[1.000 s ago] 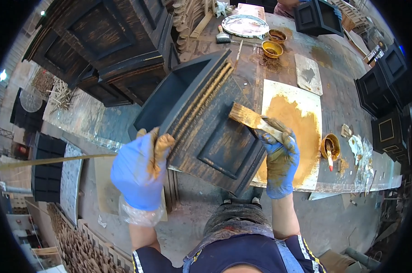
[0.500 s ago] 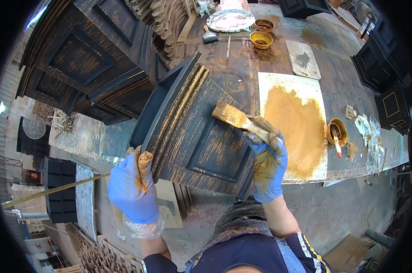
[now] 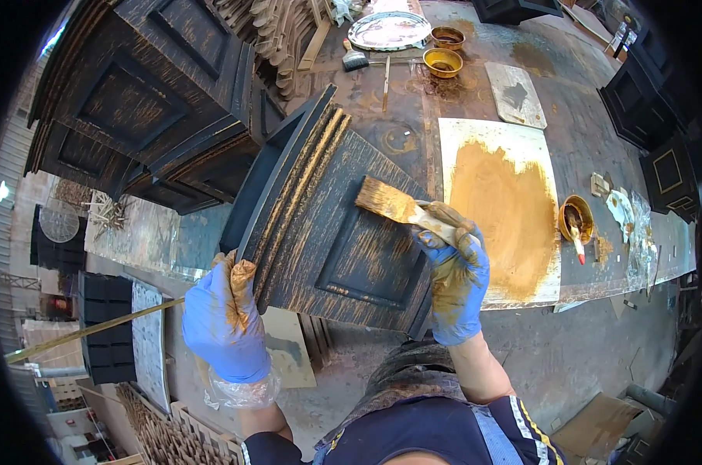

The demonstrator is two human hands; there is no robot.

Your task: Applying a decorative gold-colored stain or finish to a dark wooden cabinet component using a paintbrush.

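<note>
A black wooden box piece with gold-brown streaks and a recessed panel is held tilted in front of me, its moulded rim toward the upper left. My left hand, in a stained blue glove, pinches the lower corner of that rim. In my right hand, also gloved in blue, is a flat paintbrush with brown-stained bristles. Its bristles lie over the panelled face, near the recess's upper edge; I cannot tell if they touch. The right hand is next to the piece's right edge.
On the work table lies a white board smeared with brown. Bowls, a brush in another bowl, a dark brush and a stick sit around it. Streaked black cabinets stack up at left.
The brush has shifted slightly left across the panelled face. The box piece has tilted and moved a little left, while both hands keep their grips.
</note>
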